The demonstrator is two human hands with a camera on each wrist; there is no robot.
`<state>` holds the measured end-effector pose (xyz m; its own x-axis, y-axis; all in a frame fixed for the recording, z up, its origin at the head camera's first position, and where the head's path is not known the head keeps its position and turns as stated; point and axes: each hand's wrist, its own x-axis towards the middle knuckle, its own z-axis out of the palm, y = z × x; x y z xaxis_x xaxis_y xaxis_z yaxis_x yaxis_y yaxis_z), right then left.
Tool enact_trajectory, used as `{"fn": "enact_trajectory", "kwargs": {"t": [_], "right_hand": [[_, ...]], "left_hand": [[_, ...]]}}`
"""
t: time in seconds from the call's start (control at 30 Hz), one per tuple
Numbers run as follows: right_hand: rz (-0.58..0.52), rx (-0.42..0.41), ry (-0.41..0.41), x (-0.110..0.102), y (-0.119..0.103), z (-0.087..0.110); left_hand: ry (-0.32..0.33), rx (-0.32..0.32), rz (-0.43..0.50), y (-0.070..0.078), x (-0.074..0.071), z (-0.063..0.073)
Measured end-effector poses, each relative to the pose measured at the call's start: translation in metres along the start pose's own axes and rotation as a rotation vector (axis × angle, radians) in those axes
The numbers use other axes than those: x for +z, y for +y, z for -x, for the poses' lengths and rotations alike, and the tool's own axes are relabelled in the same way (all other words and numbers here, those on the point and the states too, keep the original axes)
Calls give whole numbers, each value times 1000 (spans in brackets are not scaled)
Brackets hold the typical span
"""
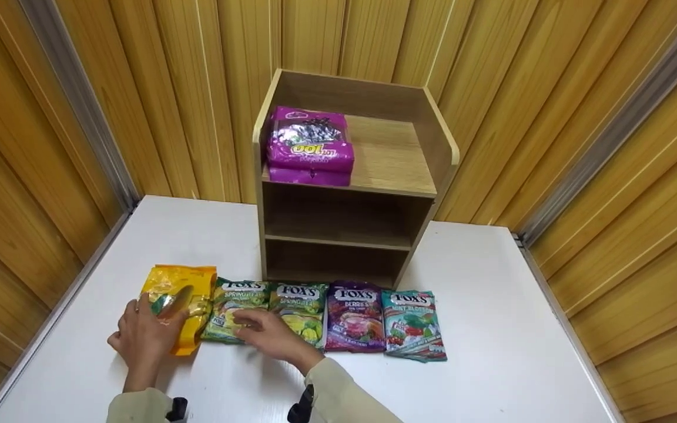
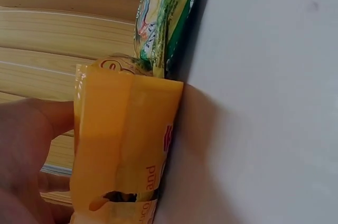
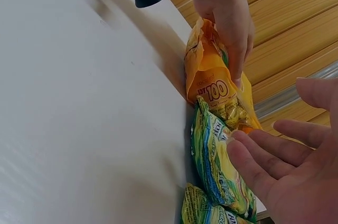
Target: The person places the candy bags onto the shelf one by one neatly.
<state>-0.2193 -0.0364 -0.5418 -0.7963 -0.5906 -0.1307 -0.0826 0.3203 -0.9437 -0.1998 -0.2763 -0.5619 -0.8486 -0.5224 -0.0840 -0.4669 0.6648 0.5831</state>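
Note:
At the left end of a row of bags, a yellow candy bag [image 1: 191, 282] lies on the white table. My left hand [image 1: 147, 335] grips it from above, thumb toward its middle and fingers toward its left side; part of the bag is hidden under the hand. In the left wrist view, the yellow bag [image 2: 127, 139] has its near end close to the tabletop. My right hand [image 1: 274, 338] hovers over the green Fox's Spring Tea bags, the left one [image 1: 241, 299] and the right one [image 1: 300, 305]. Its fingers are spread loosely and hold nothing in the right wrist view.
Farther right in the row lie a purple Fox's Berries bag [image 1: 355, 317] and a teal Fox's Mint Blossom bag [image 1: 415, 326]. Behind them stands a wooden shelf unit [image 1: 338, 239], with purple candy bags [image 1: 312, 147] on its top left. Wood-panelled walls [image 1: 620, 194] surround the table.

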Motion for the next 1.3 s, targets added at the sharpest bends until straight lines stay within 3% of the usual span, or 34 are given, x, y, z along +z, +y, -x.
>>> {"fn": "enact_trajectory", "kwargs": {"t": [0.17, 0.4, 0.67, 0.97, 1.3], "right_hand": [[-11, 33, -11, 2, 0, 0], [-113, 89, -24, 13, -2, -6], [-112, 102, -36, 28, -5, -10], [-90, 182, -78, 39, -4, -15], [-49, 230, -11, 45, -3, -16]], "left_hand": [[-6, -26, 10, -7, -3, -2], [-27, -51, -15, -11, -3, -2], [-49, -75, -14, -11, -3, -3], [-59, -66, -4, -13, -4, -2], [-62, -62, 25, -15, -4, -3]]}}
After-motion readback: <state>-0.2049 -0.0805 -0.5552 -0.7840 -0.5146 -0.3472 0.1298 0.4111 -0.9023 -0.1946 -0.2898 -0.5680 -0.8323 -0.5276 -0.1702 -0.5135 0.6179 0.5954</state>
